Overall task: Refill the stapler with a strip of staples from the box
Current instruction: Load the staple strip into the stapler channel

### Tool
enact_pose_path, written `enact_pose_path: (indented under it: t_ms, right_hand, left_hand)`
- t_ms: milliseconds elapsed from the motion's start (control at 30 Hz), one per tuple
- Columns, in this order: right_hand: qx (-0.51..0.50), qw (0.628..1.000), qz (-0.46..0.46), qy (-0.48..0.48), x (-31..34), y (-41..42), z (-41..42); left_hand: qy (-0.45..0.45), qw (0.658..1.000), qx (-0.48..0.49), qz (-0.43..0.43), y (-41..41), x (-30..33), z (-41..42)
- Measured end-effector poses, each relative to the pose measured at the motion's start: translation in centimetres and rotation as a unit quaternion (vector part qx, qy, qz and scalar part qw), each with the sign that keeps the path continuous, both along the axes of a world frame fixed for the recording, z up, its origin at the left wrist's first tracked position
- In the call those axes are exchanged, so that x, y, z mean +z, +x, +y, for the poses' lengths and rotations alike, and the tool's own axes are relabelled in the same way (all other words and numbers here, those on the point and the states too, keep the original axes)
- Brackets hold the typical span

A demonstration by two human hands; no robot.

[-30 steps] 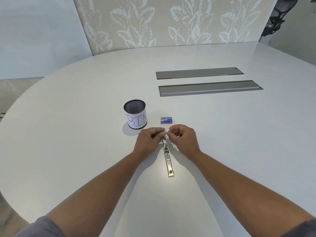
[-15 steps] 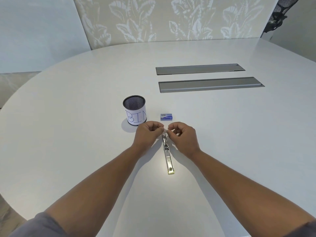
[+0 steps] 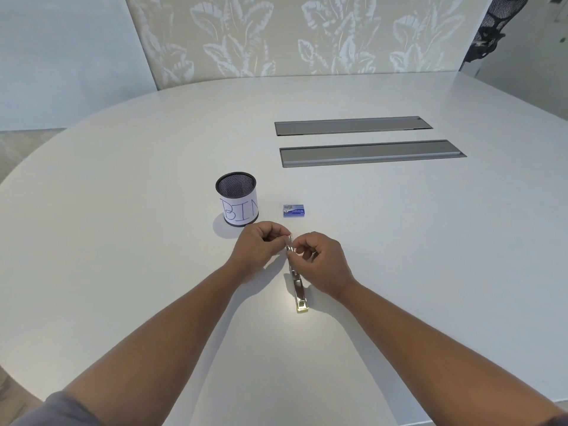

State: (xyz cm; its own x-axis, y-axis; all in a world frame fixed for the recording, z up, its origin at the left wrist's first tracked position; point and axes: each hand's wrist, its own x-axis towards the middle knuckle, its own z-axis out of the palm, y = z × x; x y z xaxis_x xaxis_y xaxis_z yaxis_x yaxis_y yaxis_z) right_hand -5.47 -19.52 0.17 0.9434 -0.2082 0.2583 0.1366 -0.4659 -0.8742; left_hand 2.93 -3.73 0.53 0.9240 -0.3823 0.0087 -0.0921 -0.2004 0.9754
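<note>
An office meeting room, by the look of it: a large rounded white conference table (image 3: 123, 241) with two recessed grey cable-access flaps (image 3: 372, 152), a black mesh office chair (image 3: 488, 32) at the far right, and a leaf-patterned wall panel (image 3: 307, 35) behind.

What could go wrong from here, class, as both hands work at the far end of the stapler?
The left hand and right hand pinch something small at the far end of the open stapler; a strip could snap or slip. The stapler lies unbraced on the smooth table, so it may slide.
</note>
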Motion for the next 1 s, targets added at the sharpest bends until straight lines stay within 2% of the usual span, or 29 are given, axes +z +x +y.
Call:
enact_pose_path:
  t_ms: [267,567,1000]
  right_hand:
    - [0.011,1.0,0.009,-0.017,0.06,0.12,-0.06]
    - [0.017,0.999,0.027,0.033,0.5,-0.01,-0.21]
    - [0.009,1.0,0.029,0.001,0.22,0.1,-0.28]
  left_hand:
    - [0.042,0.998,-0.045,-0.021,0.28,-0.45,-0.01]
    - [0.024,0.999,-0.045,-0.019,0.55,-0.63,-0.07]
    - [0.062,0.995,-0.057,-0.05,0.0,-0.23,-0.37]
